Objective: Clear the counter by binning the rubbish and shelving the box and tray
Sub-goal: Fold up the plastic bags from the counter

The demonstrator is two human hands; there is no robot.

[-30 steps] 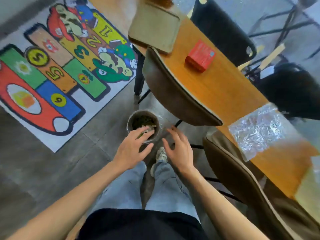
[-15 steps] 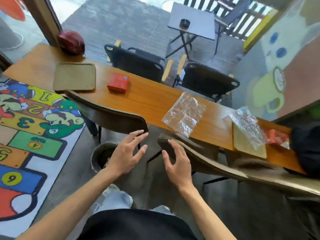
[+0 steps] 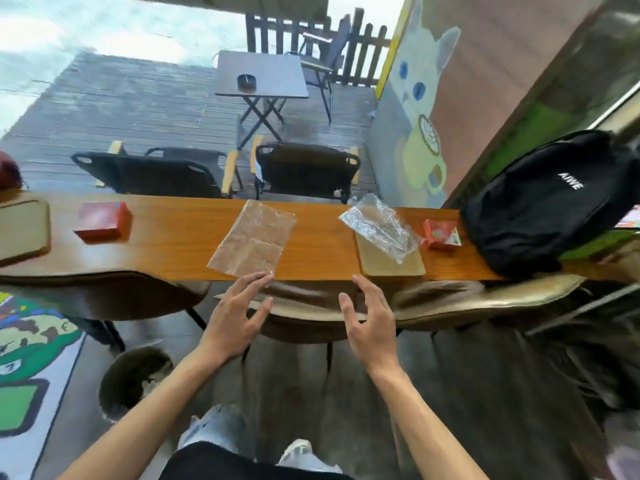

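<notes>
A long wooden counter (image 3: 173,244) runs across the view. On it lie a flat clear plastic bag (image 3: 252,242), a crumpled clear wrapper (image 3: 379,225) on a small tan tray (image 3: 391,265), a red snack packet (image 3: 441,233), a red box (image 3: 102,220) and a larger tan tray (image 3: 20,230) at far left. My left hand (image 3: 235,310) hovers with spread fingers at the counter's near edge, fingertips just below the flat bag. My right hand (image 3: 369,313) is spread and empty beside it.
A round bin (image 3: 133,379) with rubbish stands on the floor at lower left. Brown chairs (image 3: 304,306) are tucked under the counter in front of me. A black backpack (image 3: 540,202) sits on the counter's right end. A colourful mat (image 3: 27,358) covers the floor at left.
My view has swung up from the bin to the counter. Both hands rose from the bin's rim toward the counter edge, empty, nearing the flat plastic bag.
</notes>
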